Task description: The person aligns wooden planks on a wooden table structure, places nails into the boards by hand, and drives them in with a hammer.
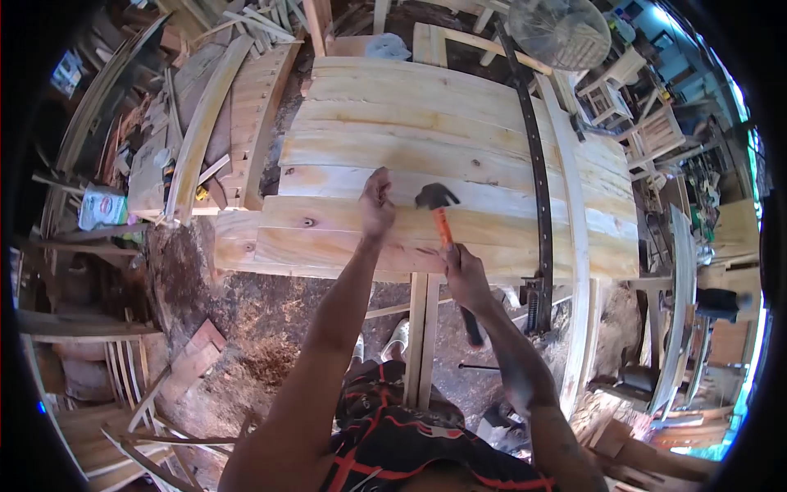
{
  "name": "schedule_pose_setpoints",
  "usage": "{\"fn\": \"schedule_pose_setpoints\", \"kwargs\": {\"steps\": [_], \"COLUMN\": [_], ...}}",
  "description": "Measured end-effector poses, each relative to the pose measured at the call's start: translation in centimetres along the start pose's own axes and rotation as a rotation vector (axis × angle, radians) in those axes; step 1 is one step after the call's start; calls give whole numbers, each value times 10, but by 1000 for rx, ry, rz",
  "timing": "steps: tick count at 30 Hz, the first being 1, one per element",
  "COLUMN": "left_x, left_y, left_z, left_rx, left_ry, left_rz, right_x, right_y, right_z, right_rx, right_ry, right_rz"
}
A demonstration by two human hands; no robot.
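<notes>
My right hand [467,275] is wrapped round the orange and black handle of a claw hammer [443,223], whose dark head points up and away from me over the boards. To the left of the hammer head, my left hand [378,197] is raised over the wooden panel [344,156] with its fingers curled together. Whatever those fingers may pinch is too small to make out. The panel is made of several pale planks laid side by side, with a few dark knots.
A long black metal clamp [537,164] crosses the panel on the right, beside a pale wooden strip [574,205]. Wood pieces [234,131] lie at the left. A round fan [560,33] and wooden chairs [656,135] stand at the upper right. Shavings cover the floor.
</notes>
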State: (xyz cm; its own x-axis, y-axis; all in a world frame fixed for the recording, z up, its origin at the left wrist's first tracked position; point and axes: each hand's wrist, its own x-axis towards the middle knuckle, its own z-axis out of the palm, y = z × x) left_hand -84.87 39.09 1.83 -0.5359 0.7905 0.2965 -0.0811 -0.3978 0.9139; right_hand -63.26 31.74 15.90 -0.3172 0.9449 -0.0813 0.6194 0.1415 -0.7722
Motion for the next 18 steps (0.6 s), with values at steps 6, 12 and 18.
{"fn": "schedule_pose_setpoints", "kwargs": {"steps": [6, 12, 18], "left_x": [12, 12, 4], "left_y": [18, 11, 2], "left_z": [4, 5, 1], "left_rx": [173, 103, 153], "left_ry": [-22, 13, -29], "left_rz": [-64, -16, -41], "right_x": [-6, -12, -14], "right_y": [-104, -40, -22], "right_z": [-67, -40, -7], "right_rx": [445, 327, -25], "right_ry": [176, 283, 139], "right_rz": [-34, -327, -56]}}
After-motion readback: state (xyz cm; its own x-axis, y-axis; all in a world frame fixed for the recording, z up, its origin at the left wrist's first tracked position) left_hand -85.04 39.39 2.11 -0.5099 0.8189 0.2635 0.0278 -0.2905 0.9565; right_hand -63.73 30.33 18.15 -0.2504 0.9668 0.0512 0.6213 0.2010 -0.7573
